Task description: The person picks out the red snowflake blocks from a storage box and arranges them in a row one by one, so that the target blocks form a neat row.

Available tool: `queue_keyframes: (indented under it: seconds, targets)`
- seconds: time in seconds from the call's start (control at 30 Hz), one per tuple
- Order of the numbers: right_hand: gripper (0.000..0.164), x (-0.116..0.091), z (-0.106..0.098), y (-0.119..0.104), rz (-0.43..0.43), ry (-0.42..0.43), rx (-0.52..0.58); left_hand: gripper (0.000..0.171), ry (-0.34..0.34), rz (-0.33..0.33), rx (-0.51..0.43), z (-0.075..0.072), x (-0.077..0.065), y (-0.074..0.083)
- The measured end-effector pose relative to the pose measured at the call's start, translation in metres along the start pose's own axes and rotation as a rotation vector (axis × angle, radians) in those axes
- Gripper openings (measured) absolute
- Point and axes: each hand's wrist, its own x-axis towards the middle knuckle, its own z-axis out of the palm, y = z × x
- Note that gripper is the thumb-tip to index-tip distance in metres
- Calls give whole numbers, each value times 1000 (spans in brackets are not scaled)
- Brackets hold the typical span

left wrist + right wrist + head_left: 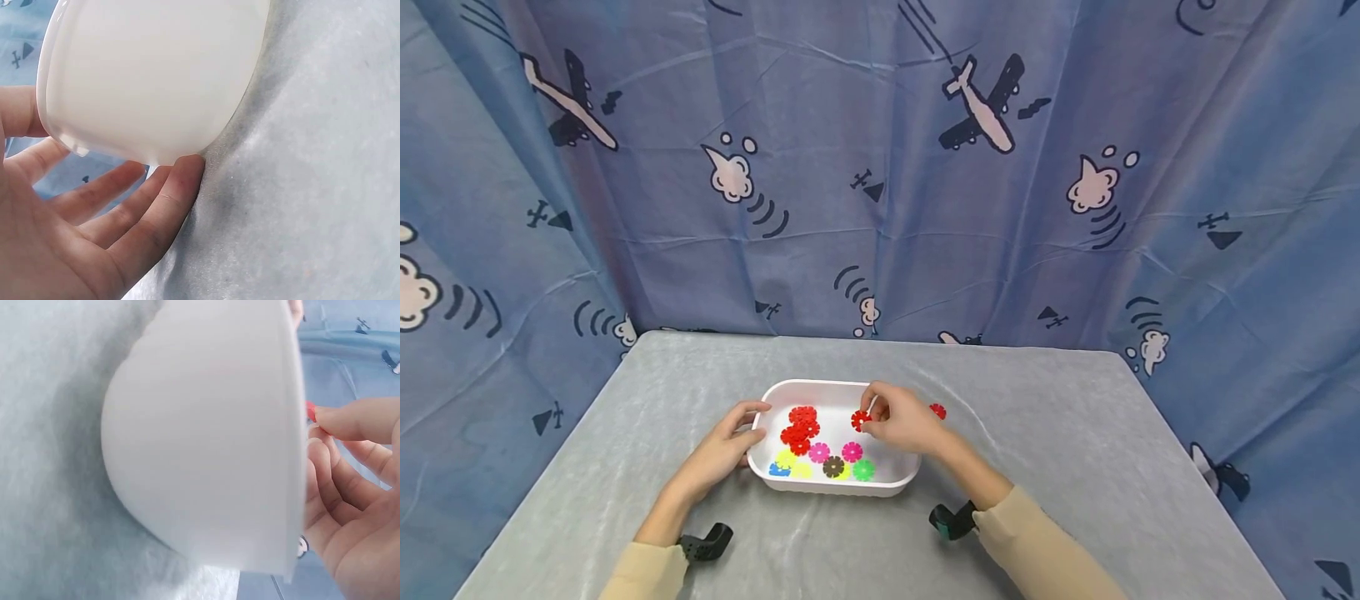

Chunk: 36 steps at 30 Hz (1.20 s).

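A white plastic tray (887,482) stands on the grey cloth, holding several flat notched discs. My left hand (718,457) holds its left end, fingertips at the rim; in the left wrist view the fingers (150,231) lie against its outer wall. Over the tray's right part, my right hand (901,419) pinches a red notched disc (858,421) between thumb and fingers. Only a bit of that red disc (310,411) shows past the rim in the right wrist view. A cluster of red discs (800,429) lies in the tray's left part.
Pink discs (819,452), a brown disc (833,467), a green disc (863,471), yellow discs (786,458) and a blue one (778,470) lie along the tray's near side. Another red disc (937,411) is outside, right of the tray. A patterned blue curtain (880,208) hangs behind.
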Motion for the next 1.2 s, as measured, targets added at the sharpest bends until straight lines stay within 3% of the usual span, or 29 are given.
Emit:
queue_keyframes:
  seconds: [0.27,0.67,1.03,1.2]
  targets:
    - [18,-16,-20,10,-34,64,91,43,-2,-4,-1,1,2,-1]
    - [18,-37,-50,36,1,169,46,43,-1,-9,3,0,2,2]
    - [17,-44,-68,73,72,247,24,44,-6,-12,0,0,1,3]
    - [16,-44,-70,93,148,253,85,44,-9,5,-6,0,-1,2]
